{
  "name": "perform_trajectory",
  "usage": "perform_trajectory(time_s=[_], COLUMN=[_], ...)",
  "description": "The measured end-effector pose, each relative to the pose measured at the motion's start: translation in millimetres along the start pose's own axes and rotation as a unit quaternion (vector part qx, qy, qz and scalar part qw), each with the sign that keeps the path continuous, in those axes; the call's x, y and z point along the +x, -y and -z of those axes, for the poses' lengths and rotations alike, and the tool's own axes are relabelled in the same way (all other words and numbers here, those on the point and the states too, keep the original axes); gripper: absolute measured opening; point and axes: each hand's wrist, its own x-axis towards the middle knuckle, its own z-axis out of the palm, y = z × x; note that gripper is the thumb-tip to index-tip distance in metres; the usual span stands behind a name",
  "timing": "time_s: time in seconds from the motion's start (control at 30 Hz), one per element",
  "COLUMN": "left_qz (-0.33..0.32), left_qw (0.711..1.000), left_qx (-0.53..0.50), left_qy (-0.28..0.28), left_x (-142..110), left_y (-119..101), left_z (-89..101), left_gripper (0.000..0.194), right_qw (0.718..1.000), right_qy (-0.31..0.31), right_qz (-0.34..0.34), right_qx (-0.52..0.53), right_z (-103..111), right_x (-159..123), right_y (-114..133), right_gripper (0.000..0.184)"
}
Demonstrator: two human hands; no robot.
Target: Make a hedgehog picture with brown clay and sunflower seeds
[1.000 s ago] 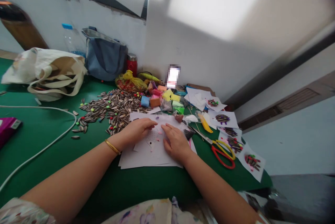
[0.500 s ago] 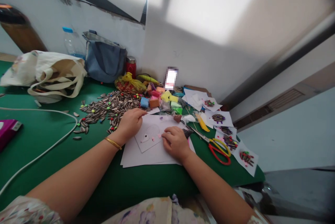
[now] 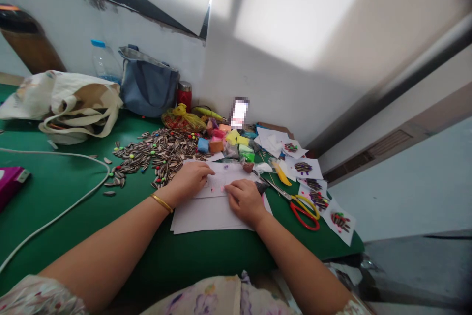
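A small sheet of paper (image 3: 206,191) with faint pencil lines and tiny pink clay bits (image 3: 222,188) lies on larger white sheets (image 3: 214,216). My left hand (image 3: 191,181) is closed, its bent fingers at the small sheet's left side and hiding part of the drawing. On the right side, my right hand (image 3: 246,201) rests with curled fingers at the edge of this sheet, close to the pink bits. Its fingertips are partly hidden. Beyond my hands are packets of coloured clay (image 3: 217,146), and a heap of striped sunflower seeds (image 3: 158,150) spreads to the left.
Scissors (image 3: 304,212) with red and yellow handles lie at the right, by paper cards (image 3: 341,220) decorated with seeds. At the back stand a phone (image 3: 239,112), a red flask (image 3: 185,96) and a blue bag (image 3: 149,84). A white cable (image 3: 73,202) curves across the left.
The small sheet has turned and shifted up on the larger sheets. My left hand has moved slightly right and down; my right hand has stayed almost in place.
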Motion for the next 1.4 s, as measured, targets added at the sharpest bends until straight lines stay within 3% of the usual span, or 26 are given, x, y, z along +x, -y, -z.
perform_trajectory(time_s=[0.27,0.63,1.07,1.23,1.4], left_qz=[0.002,-0.012,-0.016,-0.011,0.016], left_qw=[0.998,0.998,0.999,0.998,0.996], left_qx=[0.028,0.029,0.029,0.017,0.039], left_qy=[0.056,0.048,0.04,0.056,0.078], left_x=[-4,-4,-5,-5,-6], left_y=[-10,-5,-7,-9,-15], left_z=[-3.8,-11.0,-8.0,-2.7,-0.7], left_gripper=[0.033,0.027,0.026,0.023,0.042], right_qw=[1.0,0.998,0.996,0.997,0.994], right_qy=[0.027,0.018,0.01,0.015,0.014], right_qz=[0.007,0.062,0.072,0.033,0.005], right_qx=[-0.005,0.015,0.042,0.074,0.107], right_z=[1,-2,-3,-3,-2], right_x=[2,-2,-2,-1,2], right_y=[-1,-6,-11,-12,-15], right_gripper=[0.03,0.028,0.028,0.045,0.046])
